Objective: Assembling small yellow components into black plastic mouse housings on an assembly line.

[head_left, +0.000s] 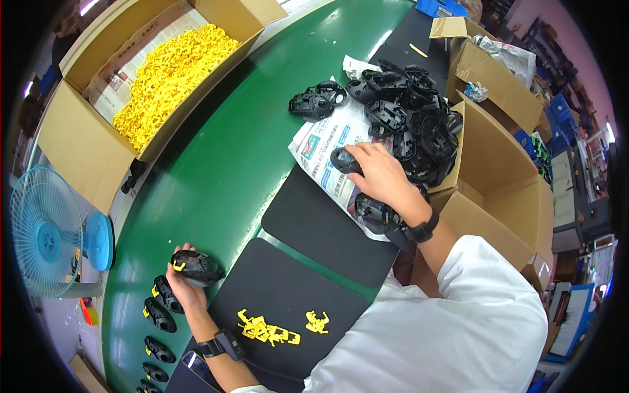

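My left hand has its thumb and fingers closed around a black mouse shell with a yellow clip at one end, over the green table, just past the corner of the near black mat. I can't tell whether that shell touches the surface.

My right hand has thumb and fingertips clamped on a rounded black part above the newspaper, beside the shell pile at the table's right-hand side; whether I've lifted it clear, I can't tell.

With my hands so far apart, I judge the left grip the weaker: if it tilts, the clip could pop out, should it be only loosely seated. Setting the shell down carelessly could knock the row of shells near the table's outer edge, by the fan, and send one over.

On my right, pulling the part out sharply could snag a neighbour and bring the heap sliding, or drag the newspaper along. My left forearm passes near the loose yellow clips on the mat; a low sweep would scatter them.
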